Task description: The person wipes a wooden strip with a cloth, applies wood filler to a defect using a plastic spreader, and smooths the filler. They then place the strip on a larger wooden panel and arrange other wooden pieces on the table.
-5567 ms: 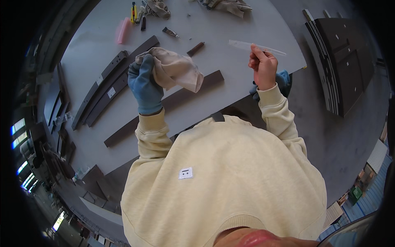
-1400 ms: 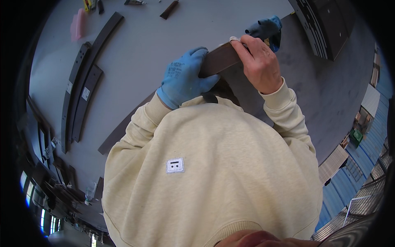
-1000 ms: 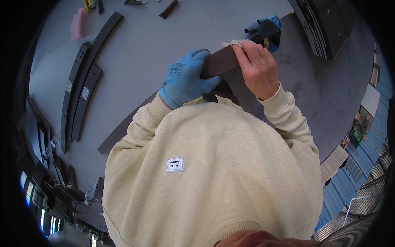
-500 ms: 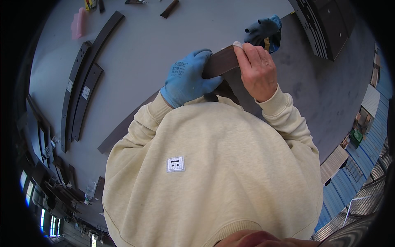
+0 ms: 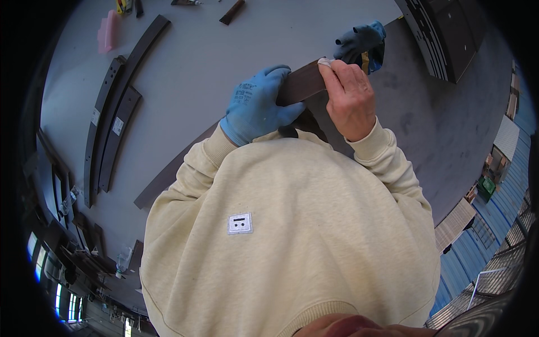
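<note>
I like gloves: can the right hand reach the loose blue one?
Probably yes: the right hand is close to the loose blue glove, nothing seems between them, though it holds a pale cloth against the plank.

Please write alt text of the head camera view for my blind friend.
A blue-gloved left hand grips a straight, dark brown bar; the bare right hand pinches pale cloth at its end. Curved, dark brown strips lie on the gray table.

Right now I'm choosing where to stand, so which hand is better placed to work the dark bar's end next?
Probably the right hand: bare, it pinches a pale scrap at the end of the dark bar. The gloved left hand is occupied gripping the bar.
</note>
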Motion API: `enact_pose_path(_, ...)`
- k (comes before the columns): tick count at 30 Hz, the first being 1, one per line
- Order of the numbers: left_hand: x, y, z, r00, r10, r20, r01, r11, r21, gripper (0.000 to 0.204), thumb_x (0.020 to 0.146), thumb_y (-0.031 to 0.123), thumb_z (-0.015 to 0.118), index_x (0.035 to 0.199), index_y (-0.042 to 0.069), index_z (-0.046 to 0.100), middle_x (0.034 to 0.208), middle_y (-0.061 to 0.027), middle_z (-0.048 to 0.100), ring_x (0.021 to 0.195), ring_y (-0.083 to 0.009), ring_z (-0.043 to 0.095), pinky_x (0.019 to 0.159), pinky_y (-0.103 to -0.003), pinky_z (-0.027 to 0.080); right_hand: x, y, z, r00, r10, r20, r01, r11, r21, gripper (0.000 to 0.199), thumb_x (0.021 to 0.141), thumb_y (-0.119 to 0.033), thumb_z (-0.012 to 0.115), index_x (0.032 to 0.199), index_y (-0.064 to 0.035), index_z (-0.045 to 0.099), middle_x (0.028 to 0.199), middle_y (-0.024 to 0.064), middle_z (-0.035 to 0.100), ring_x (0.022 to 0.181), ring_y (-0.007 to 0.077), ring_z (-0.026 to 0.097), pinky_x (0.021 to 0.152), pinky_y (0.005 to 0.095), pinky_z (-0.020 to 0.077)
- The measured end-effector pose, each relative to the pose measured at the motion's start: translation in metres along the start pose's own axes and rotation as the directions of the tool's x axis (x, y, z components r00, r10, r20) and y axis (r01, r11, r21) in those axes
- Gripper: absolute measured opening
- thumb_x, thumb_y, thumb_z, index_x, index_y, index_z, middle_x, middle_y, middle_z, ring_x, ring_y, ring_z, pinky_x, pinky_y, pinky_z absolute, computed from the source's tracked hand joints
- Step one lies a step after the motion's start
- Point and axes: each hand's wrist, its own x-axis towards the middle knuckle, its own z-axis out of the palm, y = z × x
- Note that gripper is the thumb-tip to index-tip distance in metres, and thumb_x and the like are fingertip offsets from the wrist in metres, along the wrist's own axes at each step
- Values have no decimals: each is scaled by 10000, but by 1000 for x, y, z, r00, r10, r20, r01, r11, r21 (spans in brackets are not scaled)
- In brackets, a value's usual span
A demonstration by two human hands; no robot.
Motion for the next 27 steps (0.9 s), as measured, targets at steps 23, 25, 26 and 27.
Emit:
enact_pose_path(23,14,-8,-5,996,63,-64,-57,995,87,542,777,240,887,1219,-14,702,1061,-186,745,859,-298,747,803,-353,614,5,-14,-14,886,438,151,-386,518,764,267,913,109,633,1120,-3,760,1029,76,663,854,186,641,754,285,534)
enact_pose_path(25,14,-7,-5,999,32,-41,-29,996,81,540,779,242,889,1216,-16,703,1060,-187,745,856,-297,747,799,-356,614,6,0,-9,803,568,178,-441,367,819,181,993,36,639,1123,2,762,1064,53,676,853,100,622,741,247,512)
enact_pose_path(26,14,-7,-5,999,16,-30,-14,997,78,539,779,243,890,1214,-17,704,1059,-187,744,855,-297,747,797,-358,615,6,6,-6,808,568,159,-443,406,800,184,995,34,645,1136,9,759,1070,48,679,870,96,622,751,229,505)
enact_pose_path(27,15,-6,-5,1000,10,-29,-8,997,82,540,778,243,889,1213,-18,703,1061,-188,745,857,-299,747,797,-359,615,5,10,-4,808,573,138,-445,439,781,187,996,33,650,1149,16,756,1077,42,682,887,91,621,761,210,497)
